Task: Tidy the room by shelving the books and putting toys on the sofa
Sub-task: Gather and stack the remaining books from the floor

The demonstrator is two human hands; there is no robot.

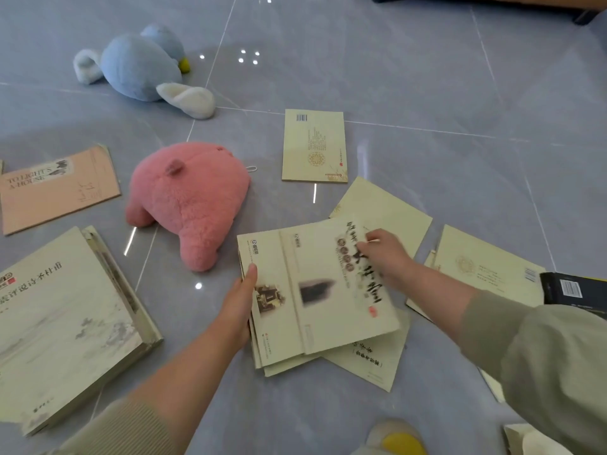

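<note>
A small stack of cream books (279, 320) lies on the grey tiled floor in front of me. My left hand (238, 310) grips the stack's left edge, thumb on the cover. My right hand (387, 254) holds the far right part of the top cream book (331, 290), which lies askew on the stack. Other cream books lie singly: one behind (313, 146), one at right (483, 267), one under the stack (371, 362). A pink plush pig (187, 198) and a blue plush toy (138, 65) lie on the floor to the left.
A large pale book (65, 323) and a pink book (56, 188) lie at left. A black book (573, 290) sits at the right edge. A yellow and white plush (394, 438) shows at the bottom. Dark furniture (492, 1) stands at top right.
</note>
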